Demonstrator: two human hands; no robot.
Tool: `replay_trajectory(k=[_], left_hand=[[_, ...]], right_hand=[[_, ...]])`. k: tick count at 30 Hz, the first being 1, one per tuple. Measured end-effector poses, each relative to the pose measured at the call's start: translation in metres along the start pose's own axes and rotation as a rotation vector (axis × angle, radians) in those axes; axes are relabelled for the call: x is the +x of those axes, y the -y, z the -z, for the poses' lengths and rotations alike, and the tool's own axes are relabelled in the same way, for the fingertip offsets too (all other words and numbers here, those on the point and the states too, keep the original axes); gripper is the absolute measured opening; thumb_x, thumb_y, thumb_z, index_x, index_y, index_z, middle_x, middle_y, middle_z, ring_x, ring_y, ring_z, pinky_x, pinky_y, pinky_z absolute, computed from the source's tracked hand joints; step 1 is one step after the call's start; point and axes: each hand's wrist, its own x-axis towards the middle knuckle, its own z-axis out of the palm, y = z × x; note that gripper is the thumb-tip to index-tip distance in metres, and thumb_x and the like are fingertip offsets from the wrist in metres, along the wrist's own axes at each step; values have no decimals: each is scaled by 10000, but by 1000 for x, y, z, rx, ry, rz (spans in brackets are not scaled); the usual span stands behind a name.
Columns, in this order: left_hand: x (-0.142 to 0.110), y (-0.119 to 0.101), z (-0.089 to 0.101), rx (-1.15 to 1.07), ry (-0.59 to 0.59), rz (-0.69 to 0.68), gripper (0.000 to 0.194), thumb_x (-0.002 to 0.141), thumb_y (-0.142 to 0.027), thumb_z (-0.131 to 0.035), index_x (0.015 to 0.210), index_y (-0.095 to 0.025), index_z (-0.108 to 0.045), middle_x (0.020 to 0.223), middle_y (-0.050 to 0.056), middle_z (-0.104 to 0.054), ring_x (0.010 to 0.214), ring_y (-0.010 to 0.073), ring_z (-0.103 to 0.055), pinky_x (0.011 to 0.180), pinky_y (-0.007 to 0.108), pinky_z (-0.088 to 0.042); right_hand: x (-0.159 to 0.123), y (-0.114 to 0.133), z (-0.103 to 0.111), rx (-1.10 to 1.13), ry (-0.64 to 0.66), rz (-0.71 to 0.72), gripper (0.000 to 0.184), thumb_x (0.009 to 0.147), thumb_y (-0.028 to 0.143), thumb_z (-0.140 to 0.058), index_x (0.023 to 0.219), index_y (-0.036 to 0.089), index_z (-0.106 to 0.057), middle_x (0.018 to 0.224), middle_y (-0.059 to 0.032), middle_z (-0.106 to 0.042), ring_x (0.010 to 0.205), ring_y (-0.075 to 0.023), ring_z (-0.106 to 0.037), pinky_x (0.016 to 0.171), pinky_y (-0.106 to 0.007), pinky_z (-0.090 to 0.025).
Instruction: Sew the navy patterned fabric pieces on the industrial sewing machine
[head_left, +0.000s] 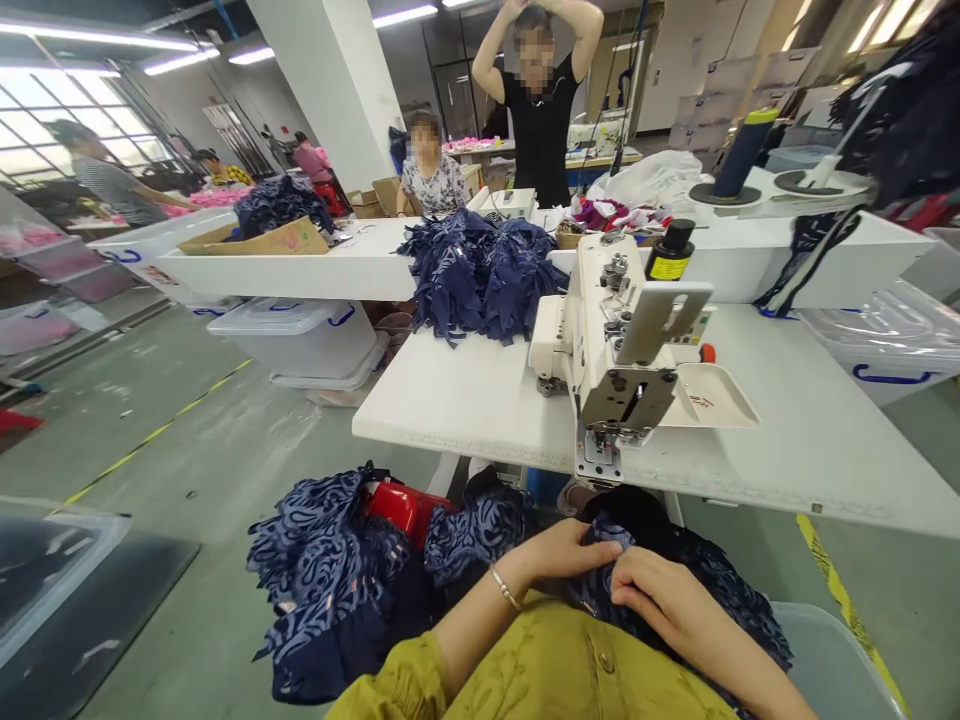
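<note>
Your left hand (564, 551) and right hand (664, 592) pinch patterned fabric (609, 531).
Tugging it might make the draped pile (741, 588) at your right slip.

On the white table (465, 395), a sewing machine (589, 330) is mounted. Left of the machine and towards its rear, navy fabric strips (480, 265) are heaped; just right of it, a cream tray (727, 385) is set.
</note>
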Motion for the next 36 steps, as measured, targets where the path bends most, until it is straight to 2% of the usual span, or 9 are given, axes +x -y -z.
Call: replay_trajectory(k=[5, 11, 13, 16, 19, 24, 29, 32, 36], left_hand=[[-11, -28, 11, -162, 71, 10, 244, 823, -288, -485, 894, -124, -651, 645, -27, -552, 541, 91, -474, 516, 201, -414], [-33, -66, 24, -331, 101, -228, 272, 799, -280, -617, 1036, -163, -682, 981, 31, -682, 876, 141, -601, 832, 236, -447], [-35, -71, 25, -187, 2, -206, 213, 798, -340, -643, 886, -152, -692, 875, 11, -683, 823, 135, -593, 801, 222, -434], [-38, -77, 24, 29, -138, -145, 198, 819, -362, -623, 805, -165, -635, 756, -32, -622, 707, 108, -531, 698, 207, -400], [-40, -83, 22, 152, -197, -199, 166, 901, -315, -497, 831, -181, -566, 739, -43, -550, 650, 93, -455, 613, 203, -357], [-34, -85, 20, 222, -332, -237, 82, 883, -243, -511, 820, -190, -506, 668, -63, -474, 580, 84, -422, 545, 193, -348], [-29, -75, 31, 428, -552, -436, 160, 916, -193, -513, 1069, -198, -558, 1035, 30, -609, 908, 129, -603, 817, 234, -503], [-31, -71, 39, 804, -506, -546, 357, 921, -57, -378, 1220, -188, -522, 1354, 91, -512, 1055, 159, -593, 908, 285, -515], [-33, -68, 38, 1103, -457, -505, 430, 899, -47, -406, 1314, -140, -465, 1341, 126, -549, 920, 160, -635, 841, 291, -561]], right_hand=[[1, -33, -6, 139, -396, -203, 377, 943, 518, -398, 1036, 217, -604, 1003, -89, -647, 962, -234, -609, 878, -371, -493], [4, -39, -13, 550, -70, -344, 688, 871, 737, -291, 989, 202, -706, 964, -109, -706, 1017, -286, -627, 953, -470, -477], [10, -25, -10, 751, -97, -308, 720, 882, 742, -218, 1059, 214, -674, 1025, -113, -690, 1041, -267, -623, 934, -443, -481], [21, -10, -2, 940, -294, -195, 493, 876, 675, -422, 1023, 246, -616, 1054, -82, -654, 1017, -228, -614, 917, -387, -473], [28, -4, 12, 901, -437, -114, 371, 809, 595, -613, 833, 230, -552, 855, -30, -611, 855, -194, -601, 854, -351, -477], [39, 11, 38, 740, -453, -196, 359, 824, 549, -614, 815, 198, -534, 751, -3, -577, 687, -144, -520, 678, -266, -451], [71, 10, 46, 579, -549, -199, 305, 902, 513, -479, 913, 211, -514, 749, 30, -535, 610, -127, -450, 597, -248, -399], [88, -2, 46, 353, -634, -178, 312, 889, 502, -498, 957, 200, -533, 829, -6, -570, 714, -164, -499, 679, -283, -423], [93, -5, 47, 249, -593, -213, 327, 904, 492, -476, 1011, 195, -559, 905, -36, -620, 817, -198, -546, 745, -306, -437]])
